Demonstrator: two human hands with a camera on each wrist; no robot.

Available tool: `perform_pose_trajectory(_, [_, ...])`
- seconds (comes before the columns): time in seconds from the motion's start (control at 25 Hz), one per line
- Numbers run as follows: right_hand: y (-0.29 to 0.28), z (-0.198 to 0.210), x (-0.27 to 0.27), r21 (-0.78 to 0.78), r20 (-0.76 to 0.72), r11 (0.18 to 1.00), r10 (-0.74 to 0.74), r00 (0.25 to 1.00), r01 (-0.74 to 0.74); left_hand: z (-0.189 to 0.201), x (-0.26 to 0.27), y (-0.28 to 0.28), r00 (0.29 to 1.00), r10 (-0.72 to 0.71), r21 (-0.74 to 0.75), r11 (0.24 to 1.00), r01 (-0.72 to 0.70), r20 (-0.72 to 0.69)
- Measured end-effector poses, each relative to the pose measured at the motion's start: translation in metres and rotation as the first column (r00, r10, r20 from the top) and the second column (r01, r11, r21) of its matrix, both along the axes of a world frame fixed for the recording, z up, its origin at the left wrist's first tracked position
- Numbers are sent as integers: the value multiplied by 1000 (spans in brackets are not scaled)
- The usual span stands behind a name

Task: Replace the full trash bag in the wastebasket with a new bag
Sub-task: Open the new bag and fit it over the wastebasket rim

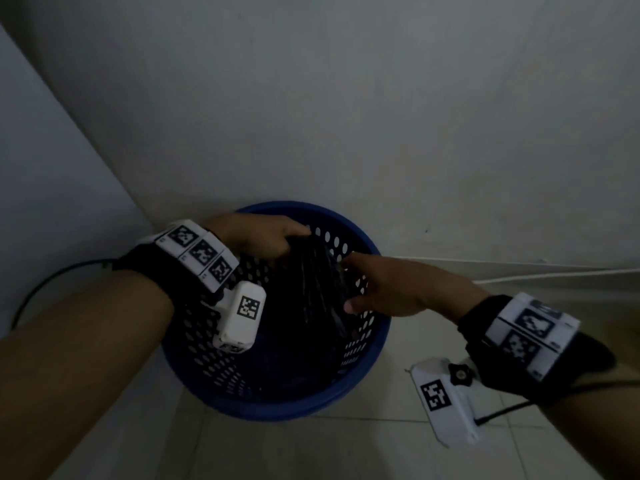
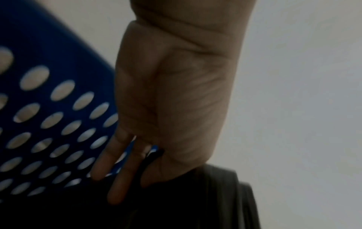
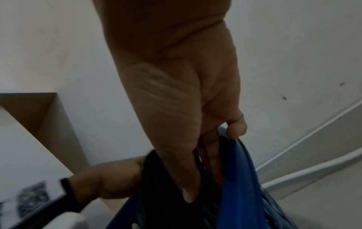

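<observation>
A blue perforated wastebasket (image 1: 284, 408) stands on the floor in a wall corner. A crumpled black trash bag (image 1: 318, 289) hangs inside it, its top pulled up near the far rim. My left hand (image 1: 291, 244) grips the bag's upper edge from the left, fingers curled round the plastic. My right hand (image 1: 349, 285) pinches the bag's right side between thumb and fingers. In the left wrist view the left hand (image 2: 137, 178) holds the bag (image 2: 195, 201) beside the basket wall (image 2: 58, 62). In the right wrist view the right hand (image 3: 199, 178) holds the bag (image 3: 156, 193) just inside the rim (image 3: 243, 170).
White walls meet in a corner close behind the basket. A black cable (image 1: 31, 299) curves over the floor at the left. A white cable (image 1: 519, 275) runs along the wall base at the right. Pale floor tiles (image 1: 311, 452) lie in front.
</observation>
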State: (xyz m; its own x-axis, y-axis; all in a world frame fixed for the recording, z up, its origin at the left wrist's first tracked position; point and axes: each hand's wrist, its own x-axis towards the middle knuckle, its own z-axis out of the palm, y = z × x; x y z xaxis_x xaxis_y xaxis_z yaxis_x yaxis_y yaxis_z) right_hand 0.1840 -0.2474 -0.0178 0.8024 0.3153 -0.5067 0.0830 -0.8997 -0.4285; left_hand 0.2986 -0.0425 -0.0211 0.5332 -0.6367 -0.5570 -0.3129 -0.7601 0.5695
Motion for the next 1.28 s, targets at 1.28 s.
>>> perform_pose_trajectory(1.28, [68, 63, -55, 933, -206, 190, -419, 884, 307, 60, -181, 27, 645, 530, -343, 848, -404, 551])
